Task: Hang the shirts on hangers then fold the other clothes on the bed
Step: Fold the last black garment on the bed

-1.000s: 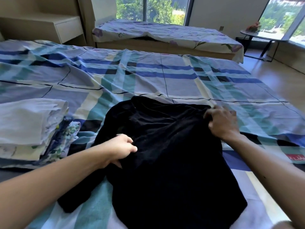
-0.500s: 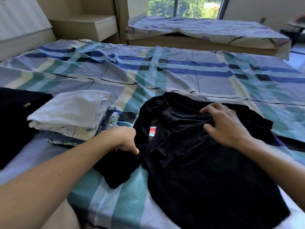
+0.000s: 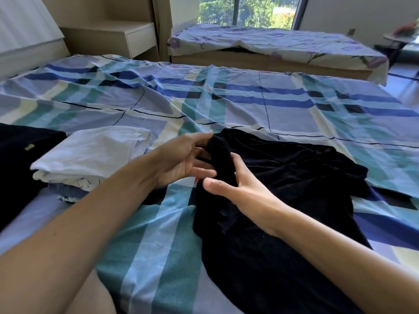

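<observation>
A black garment [image 3: 283,200] lies crumpled on the plaid bed sheet [image 3: 249,103], in front of me and to the right. Its left part is bunched into a raised roll [image 3: 220,152]. My left hand [image 3: 181,162] holds the roll's left side between thumb and spread fingers. From the right, my right hand [image 3: 240,189] grips the roll; its fingers sink into the fabric and the thumb sticks out to the left. A stack of folded clothes [image 3: 95,152] with a white piece on top sits to the left.
Another black garment [image 3: 20,159] lies at the far left edge beside the stack. A second bed [image 3: 272,44] with a floral cover stands behind, and a pale nightstand [image 3: 136,39] sits between the beds. The headboard is at the upper left.
Both hands have come together at the garment's left side and gathered it into a raised roll. The right hand left the flat middle of the cloth. The view shifted left.
</observation>
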Demonstrator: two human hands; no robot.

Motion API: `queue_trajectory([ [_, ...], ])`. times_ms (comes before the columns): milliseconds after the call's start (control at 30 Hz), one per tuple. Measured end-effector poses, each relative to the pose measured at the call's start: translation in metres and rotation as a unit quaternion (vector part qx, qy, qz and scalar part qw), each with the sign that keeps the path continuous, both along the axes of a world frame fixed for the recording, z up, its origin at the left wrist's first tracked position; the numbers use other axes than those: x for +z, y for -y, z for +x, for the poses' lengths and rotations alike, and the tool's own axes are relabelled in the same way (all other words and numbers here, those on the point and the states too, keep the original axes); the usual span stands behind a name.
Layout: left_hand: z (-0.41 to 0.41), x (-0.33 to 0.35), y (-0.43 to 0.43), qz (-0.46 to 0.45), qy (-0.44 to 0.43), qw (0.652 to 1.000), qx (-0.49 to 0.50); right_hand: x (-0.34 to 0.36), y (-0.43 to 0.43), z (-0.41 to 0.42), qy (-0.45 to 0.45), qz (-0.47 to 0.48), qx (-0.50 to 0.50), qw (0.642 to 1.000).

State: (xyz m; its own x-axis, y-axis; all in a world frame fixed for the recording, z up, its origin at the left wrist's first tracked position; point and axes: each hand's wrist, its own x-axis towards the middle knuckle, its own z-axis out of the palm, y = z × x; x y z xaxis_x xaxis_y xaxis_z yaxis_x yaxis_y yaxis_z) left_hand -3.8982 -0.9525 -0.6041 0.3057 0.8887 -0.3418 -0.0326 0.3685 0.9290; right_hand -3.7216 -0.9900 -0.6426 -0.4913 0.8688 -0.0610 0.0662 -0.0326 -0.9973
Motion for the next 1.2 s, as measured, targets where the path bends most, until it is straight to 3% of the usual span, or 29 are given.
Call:
queue_trajectory([
  [67, 0.005, 0.003, 0.003, 0.01, 0.03, 0.999, -0.038, 0.001, -0.003, 0.003, -0.04, -0.029, -0.028, 0.998],
  [167, 0.008, -0.009, 0.001, 0.126, -0.128, 0.983, -0.035, 0.002, -0.01, 0.012, 0.015, -0.062, -0.083, 0.995],
  [200, 0.007, -0.016, -0.001, 0.184, -0.211, 0.96, -0.024, 0.001, -0.012, 0.015, 0.046, -0.083, -0.092, 0.991],
  [300, -0.002, -0.045, -0.018, 0.322, -0.43, 0.843, -0.024, -0.002, -0.019, 0.026, 0.085, -0.133, -0.076, 0.984],
  [533, -0.005, -0.108, -0.053, 0.342, -0.613, 0.696, -0.152, -0.013, -0.018, 0.053, 0.174, -0.121, -0.071, 0.975],
  [600, -0.008, -0.113, -0.06, 0.35, -0.633, 0.674, -0.148, -0.017, -0.019, 0.064, 0.212, -0.108, -0.088, 0.967],
  [767, -0.013, -0.118, -0.08, 0.407, -0.62, 0.668, -0.058, -0.036, -0.028, 0.097, 0.401, -0.014, -0.111, 0.909],
  [867, -0.024, -0.123, -0.091, 0.399, -0.562, 0.725, -0.01, -0.044, -0.019, 0.099, 0.429, -0.015, -0.148, 0.891],
  [967, -0.021, -0.12, -0.099, 0.408, -0.488, 0.77, 0.048, -0.045, -0.007, 0.095, 0.478, 0.059, -0.146, 0.864],
  [1067, -0.019, -0.108, -0.097, 0.364, -0.445, 0.816, -0.054, -0.046, -0.009, 0.098, 0.527, 0.108, -0.135, 0.832],
  [1133, -0.027, -0.106, -0.095, 0.338, -0.48, 0.796, -0.147, -0.043, -0.017, 0.105, 0.517, 0.105, -0.143, 0.838],
  [1200, -0.035, -0.113, -0.094, 0.347, -0.528, 0.759, -0.158, -0.036, -0.025, 0.114, 0.457, 0.069, -0.163, 0.872],
])
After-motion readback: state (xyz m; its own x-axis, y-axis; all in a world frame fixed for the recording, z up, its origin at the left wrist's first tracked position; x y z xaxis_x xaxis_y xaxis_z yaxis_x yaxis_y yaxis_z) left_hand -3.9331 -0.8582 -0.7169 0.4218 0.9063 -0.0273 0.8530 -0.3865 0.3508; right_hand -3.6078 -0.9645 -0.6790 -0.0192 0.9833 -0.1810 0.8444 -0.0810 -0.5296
